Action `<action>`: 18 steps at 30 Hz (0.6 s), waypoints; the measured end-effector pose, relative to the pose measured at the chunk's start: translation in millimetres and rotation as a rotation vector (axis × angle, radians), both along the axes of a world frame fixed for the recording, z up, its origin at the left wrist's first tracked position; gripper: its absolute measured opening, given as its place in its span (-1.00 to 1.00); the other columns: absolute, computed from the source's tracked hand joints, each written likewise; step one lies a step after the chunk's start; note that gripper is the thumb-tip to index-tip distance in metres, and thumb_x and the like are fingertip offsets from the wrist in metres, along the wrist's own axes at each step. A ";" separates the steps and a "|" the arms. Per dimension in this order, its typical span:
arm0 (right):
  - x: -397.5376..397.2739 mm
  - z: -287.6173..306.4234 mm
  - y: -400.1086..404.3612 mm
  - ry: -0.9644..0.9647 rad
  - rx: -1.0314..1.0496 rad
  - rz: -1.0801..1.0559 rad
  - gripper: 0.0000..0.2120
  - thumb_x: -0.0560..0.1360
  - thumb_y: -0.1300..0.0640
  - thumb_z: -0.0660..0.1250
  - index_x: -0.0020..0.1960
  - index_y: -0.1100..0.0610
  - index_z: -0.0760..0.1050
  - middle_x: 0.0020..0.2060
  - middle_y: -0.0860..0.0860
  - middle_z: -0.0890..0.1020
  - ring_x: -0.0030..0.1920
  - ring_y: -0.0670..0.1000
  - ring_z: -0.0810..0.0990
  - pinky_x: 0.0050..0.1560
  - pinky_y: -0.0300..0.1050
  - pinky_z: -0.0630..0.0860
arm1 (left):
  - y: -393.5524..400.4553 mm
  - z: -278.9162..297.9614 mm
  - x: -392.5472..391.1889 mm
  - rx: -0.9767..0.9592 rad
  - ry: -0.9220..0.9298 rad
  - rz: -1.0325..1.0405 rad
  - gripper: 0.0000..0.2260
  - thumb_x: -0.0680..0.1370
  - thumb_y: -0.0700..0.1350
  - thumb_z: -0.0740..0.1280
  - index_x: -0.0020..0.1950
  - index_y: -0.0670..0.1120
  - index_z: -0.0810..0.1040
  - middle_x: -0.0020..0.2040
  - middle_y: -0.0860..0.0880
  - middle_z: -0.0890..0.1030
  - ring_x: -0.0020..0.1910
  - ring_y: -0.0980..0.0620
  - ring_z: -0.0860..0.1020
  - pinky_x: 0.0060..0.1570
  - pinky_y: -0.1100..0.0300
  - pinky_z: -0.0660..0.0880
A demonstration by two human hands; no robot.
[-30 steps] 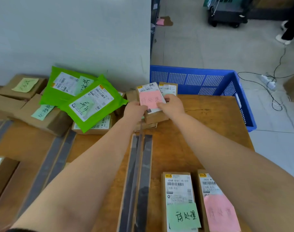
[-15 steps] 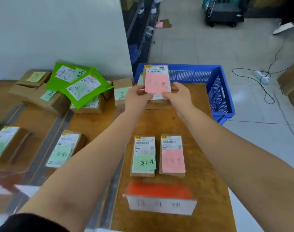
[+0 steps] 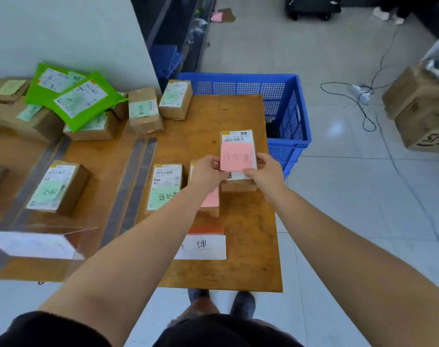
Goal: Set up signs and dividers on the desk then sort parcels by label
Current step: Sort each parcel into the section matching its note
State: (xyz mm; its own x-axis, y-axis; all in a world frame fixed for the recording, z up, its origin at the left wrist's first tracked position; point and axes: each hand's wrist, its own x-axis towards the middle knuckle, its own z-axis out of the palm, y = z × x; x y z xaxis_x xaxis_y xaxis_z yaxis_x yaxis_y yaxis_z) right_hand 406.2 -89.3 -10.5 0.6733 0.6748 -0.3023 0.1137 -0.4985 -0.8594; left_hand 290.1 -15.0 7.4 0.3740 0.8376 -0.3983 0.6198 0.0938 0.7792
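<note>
Nearest, a white sign (image 3: pixel 202 246) with an orange top stands at the bench (image 3: pixel 251 246) front, its one legible character 理; just beyond it lie a green-noted parcel (image 3: pixel 166 186) and a pink-noted parcel (image 3: pixel 210 199). Above these, the left hand (image 3: pixel 208 171) and right hand (image 3: pixel 264 172) each keep a closed grip on a side of a small cardboard parcel (image 3: pixel 238 159) with a pink note, its handwriting unclear; it looks light and stiff, best held by its long edges; farther back sit green mailers (image 3: pixel 73 98), unsorted boxes (image 3: pixel 144 110) and a blue crate (image 3: pixel 291 108).
</note>
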 end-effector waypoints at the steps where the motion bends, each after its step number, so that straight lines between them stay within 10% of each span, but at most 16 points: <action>1: 0.0 -7.8 -4.5 0.012 -0.021 -0.004 -0.47 0.42 0.25 0.40 0.36 0.14 0.36 0.28 0.06 0.49 0.28 0.05 0.47 0.25 -0.02 0.48 | -3.7 -4.1 1.1 0.006 0.035 -0.024 -0.71 0.44 -0.25 0.41 0.15 -0.16 0.51 0.00 -0.09 0.63 -0.12 -0.03 0.57 -0.12 0.08 0.57; 9: 0.9 -50.9 -23.0 0.074 -0.129 -0.033 -0.49 0.41 0.23 0.43 0.32 0.13 0.38 0.27 0.07 0.50 0.28 0.04 0.47 0.20 -0.10 0.48 | -17.5 -28.1 1.6 0.062 0.239 -0.214 -0.71 0.46 -0.25 0.38 0.18 -0.15 0.53 -0.04 -0.11 0.66 -0.12 -0.03 0.59 -0.30 0.31 0.45; 18: -3.7 -56.1 -12.3 -0.090 -0.134 0.017 -0.47 0.37 0.18 0.45 0.30 0.09 0.37 0.22 0.05 0.47 0.23 0.06 0.49 0.12 -0.11 0.50 | -0.8 -21.5 -5.3 0.118 0.274 -0.189 -0.62 0.53 -0.21 0.26 0.36 -0.16 0.39 0.14 -0.12 0.58 0.10 -0.09 0.55 -0.02 0.20 0.44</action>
